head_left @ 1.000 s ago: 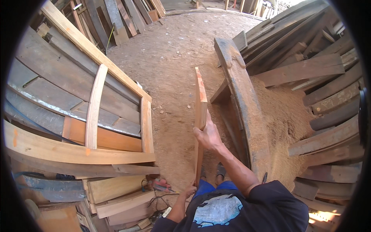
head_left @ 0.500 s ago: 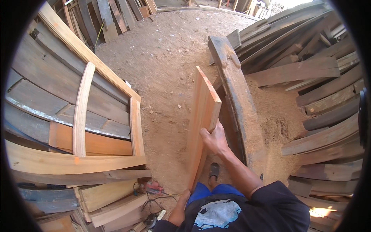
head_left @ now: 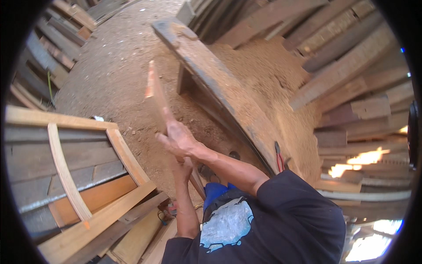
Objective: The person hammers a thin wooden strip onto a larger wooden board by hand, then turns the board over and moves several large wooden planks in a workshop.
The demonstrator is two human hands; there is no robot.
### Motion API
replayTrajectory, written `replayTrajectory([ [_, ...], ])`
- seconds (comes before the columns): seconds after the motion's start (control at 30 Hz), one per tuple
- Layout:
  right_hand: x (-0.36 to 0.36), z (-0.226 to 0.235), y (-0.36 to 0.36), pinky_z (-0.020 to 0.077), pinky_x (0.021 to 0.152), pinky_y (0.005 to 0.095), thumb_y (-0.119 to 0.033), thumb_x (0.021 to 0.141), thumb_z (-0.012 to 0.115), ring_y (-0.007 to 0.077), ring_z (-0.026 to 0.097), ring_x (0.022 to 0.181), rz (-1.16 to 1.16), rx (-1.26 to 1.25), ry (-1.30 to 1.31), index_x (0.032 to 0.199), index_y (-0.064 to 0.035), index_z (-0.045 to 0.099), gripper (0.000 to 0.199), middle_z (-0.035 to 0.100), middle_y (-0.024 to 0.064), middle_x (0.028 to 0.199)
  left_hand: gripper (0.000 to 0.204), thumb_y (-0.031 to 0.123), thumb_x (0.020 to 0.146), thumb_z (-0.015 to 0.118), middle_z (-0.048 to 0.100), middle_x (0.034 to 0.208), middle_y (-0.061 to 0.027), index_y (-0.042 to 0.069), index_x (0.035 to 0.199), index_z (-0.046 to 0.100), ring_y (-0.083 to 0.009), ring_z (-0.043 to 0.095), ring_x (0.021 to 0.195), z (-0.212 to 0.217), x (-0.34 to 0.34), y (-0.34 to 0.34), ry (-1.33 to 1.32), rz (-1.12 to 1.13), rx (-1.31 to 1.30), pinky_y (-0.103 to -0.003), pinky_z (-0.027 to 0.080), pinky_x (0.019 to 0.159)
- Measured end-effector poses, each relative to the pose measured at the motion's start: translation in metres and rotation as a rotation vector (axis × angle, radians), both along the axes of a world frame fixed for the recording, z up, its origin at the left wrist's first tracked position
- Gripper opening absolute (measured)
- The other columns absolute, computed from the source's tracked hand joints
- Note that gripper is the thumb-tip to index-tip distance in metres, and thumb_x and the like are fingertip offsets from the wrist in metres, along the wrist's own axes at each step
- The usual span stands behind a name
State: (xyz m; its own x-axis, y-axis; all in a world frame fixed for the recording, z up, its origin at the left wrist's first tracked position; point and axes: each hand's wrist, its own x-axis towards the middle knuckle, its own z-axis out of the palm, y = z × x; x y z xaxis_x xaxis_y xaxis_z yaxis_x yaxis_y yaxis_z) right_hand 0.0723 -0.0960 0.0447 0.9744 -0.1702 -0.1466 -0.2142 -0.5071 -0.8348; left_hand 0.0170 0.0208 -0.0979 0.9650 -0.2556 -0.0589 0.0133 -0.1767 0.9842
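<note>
A wooden board stands on edge in front of me, its narrow end pointing away and its lower part running down beside my legs. My right hand is closed on the board, slightly blurred. Just below and nearer to me, my left hand is also closed on it, its fingers partly hidden behind the right wrist. To the right of both hands is a long, sawdust-covered wooden bench.
Pliers with red handles lie on the bench's near end. A pale wooden frame rests on planks at left. Stacked timber fills the right side. Dirt and sawdust cover the floor.
My view has turned to the right. The board has swung and now shows mostly its narrow edge. My left hand has come up from the board's near end to just beneath my right hand.
</note>
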Motion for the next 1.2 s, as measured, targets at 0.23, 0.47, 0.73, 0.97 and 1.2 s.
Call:
replayTrajectory([
  [0.23,-0.104,-0.052,-0.152,0.0452,0.106,0.0516,-0.037,0.094,0.053,0.0389,0.052,0.131,-0.117,-0.427,0.335,0.138,-0.0086,0.055,0.053,0.053,0.025,0.142,0.036,0.01,0.088,0.061,0.069,0.109,-0.0182,-0.007,0.12,0.058,-0.0279,0.067,0.1,0.021,0.003,-0.001,0.0,0.099,0.273,-0.039,0.051,0.089],
  [0.47,-0.328,-0.173,-0.281,0.0308,0.109,0.0659,-0.027,0.09,0.061,0.0429,0.046,0.132,-0.43,-0.751,0.833,0.137,-0.0177,0.057,0.048,0.053,0.0163,0.138,0.036,0.005,0.087,0.06,0.067,0.109,-0.0179,-0.009,0.12,0.056,-0.0268,0.064,0.098,0.003,0.012,0.004,-0.059,0.131,0.164,-0.036,0.049,0.09],
  [0.73,-0.45,-0.228,-0.274,0.029,0.108,0.0647,-0.033,0.096,0.058,0.0342,0.049,0.129,-0.631,-0.673,0.812,0.137,-0.0155,0.049,0.046,0.055,0.0138,0.133,0.037,0.002,0.085,0.055,0.063,0.112,-0.0131,-0.008,0.12,0.054,-0.0234,0.06,0.099,0.03,0.007,-0.01,-0.129,0.065,0.181,-0.033,0.047,0.092],
  [0.97,-0.536,-0.232,-0.278,0.0284,0.109,0.0676,-0.027,0.097,0.052,0.0357,0.048,0.132,-0.751,-0.601,0.924,0.132,-0.0109,0.05,0.038,0.055,0.0175,0.135,0.053,0.002,0.087,0.054,0.056,0.131,-0.0182,-0.006,0.138,0.042,-0.0272,0.058,0.115,0.005,0.006,0.008,-0.067,0.078,0.082,-0.039,0.047,0.1],
  [1.2,-0.609,-0.23,-0.27,0.0272,0.108,0.066,-0.033,0.096,0.058,0.0369,0.045,0.134,-0.906,-0.54,0.962,0.13,-0.008,0.05,0.043,0.054,0.0178,0.134,0.052,0.006,0.087,0.057,0.058,0.124,-0.0171,-0.006,0.136,0.044,-0.025,0.059,0.106,0.004,-0.004,0.022,-0.013,0.107,0.163,-0.039,0.049,0.093],
])
